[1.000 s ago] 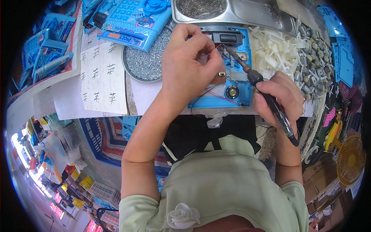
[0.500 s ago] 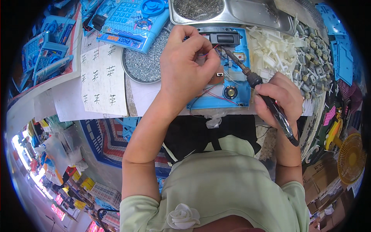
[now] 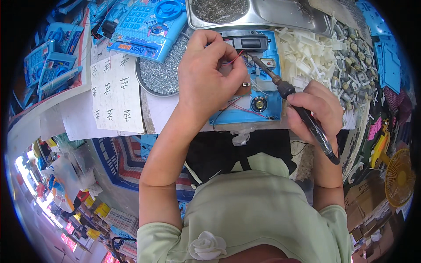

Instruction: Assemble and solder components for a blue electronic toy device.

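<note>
My right hand (image 3: 318, 109) grips a soldering iron (image 3: 287, 90) by its black handle. The iron's tip touches or nearly touches the edge of a black rectangular part (image 3: 252, 44) in an open blue plastic shell (image 3: 275, 98). Close to that tip, my left hand (image 3: 206, 74) is closed in a pinch around thin wires; a red wire (image 3: 238, 55) comes out past its fingers. The shell also holds a round speaker (image 3: 258, 104) and a small brown board (image 3: 244, 90) with a switch, partly covered by my left hand.
A round dish of screws (image 3: 160, 74) lies left of my left hand, overlapped by a blue toy housing (image 3: 144, 33). Behind the shell is a metal tray (image 3: 285, 17). White plastic pieces (image 3: 302, 57) and small motors (image 3: 351, 61) are heaped to the right. A handwritten sheet (image 3: 116, 98) lies left.
The view has shifted slightly. The soldering iron's tip and both hands stay in nearly the same place over the shell, with the red wire showing a little more clearly.
</note>
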`<state>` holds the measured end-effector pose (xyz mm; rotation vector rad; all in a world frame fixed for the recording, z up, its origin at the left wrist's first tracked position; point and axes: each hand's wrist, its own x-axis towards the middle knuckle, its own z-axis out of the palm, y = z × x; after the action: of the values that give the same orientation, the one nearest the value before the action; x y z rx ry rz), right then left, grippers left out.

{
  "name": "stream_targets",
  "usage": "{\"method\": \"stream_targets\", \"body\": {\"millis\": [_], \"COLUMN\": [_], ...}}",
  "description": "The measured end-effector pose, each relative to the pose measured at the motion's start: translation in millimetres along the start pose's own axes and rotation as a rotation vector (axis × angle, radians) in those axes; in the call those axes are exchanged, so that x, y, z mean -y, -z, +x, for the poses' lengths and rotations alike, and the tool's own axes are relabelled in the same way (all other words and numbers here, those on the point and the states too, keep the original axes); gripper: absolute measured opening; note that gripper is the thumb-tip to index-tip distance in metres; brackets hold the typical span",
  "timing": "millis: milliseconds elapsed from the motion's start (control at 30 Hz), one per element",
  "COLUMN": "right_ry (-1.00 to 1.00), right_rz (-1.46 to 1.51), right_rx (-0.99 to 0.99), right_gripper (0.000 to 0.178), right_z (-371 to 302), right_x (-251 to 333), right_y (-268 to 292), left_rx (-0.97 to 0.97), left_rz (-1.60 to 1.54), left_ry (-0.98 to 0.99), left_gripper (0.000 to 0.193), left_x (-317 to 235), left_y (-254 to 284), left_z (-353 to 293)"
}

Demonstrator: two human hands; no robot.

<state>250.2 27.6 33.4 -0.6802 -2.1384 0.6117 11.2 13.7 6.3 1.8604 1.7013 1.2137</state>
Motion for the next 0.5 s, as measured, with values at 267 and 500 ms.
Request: {"method": "stream_targets", "body": {"millis": [267,500], "right_ry": [0.010,0.013], "right_rz": [-0.012,-0.013], "right_rx": [0.021,0.047], "right_gripper": [0.026,0.029], "right_z": [3.5,7.7], "right_x": [-2.5,-4.2], "right_y": [0.3,-2.4], "left_rx": [-0.045,-0.047], "left_rz": [-0.004,-0.015], "left_ry": [0.004,0.007], "left_gripper": [0.011,0.011], "left_x": [2.0,1.9], "left_y": [-4.8,-5.3], "left_z": [-0.4,0.7]}}
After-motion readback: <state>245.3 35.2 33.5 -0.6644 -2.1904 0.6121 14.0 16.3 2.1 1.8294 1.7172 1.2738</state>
